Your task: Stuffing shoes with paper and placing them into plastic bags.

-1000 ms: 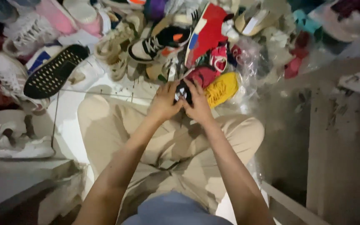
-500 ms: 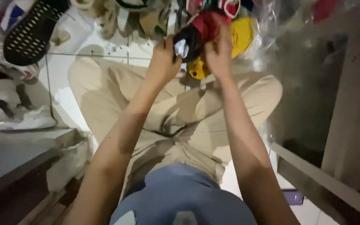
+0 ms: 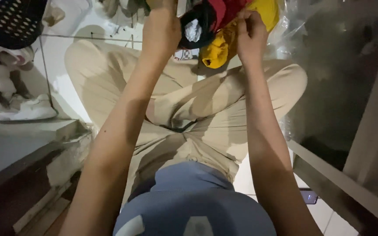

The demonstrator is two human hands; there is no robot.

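I sit cross-legged on a white tiled floor in beige trousers. Both arms reach forward to the top of the view. My left hand and my right hand together grip a black and red shoe with crumpled paper stuffed in its opening. A yellow shoe lies just beneath it, against my right wrist. The upper part of the held shoe is cut off by the frame edge.
A black-soled shoe lies sole-up at the top left. White sneakers rest at the left beside a low step. Clear plastic bags pile at the top right. A wooden rail runs along the right.
The view has tilted down toward my lap, so the shoe pile slid out of the top. My hands stayed together on the black and red shoe.
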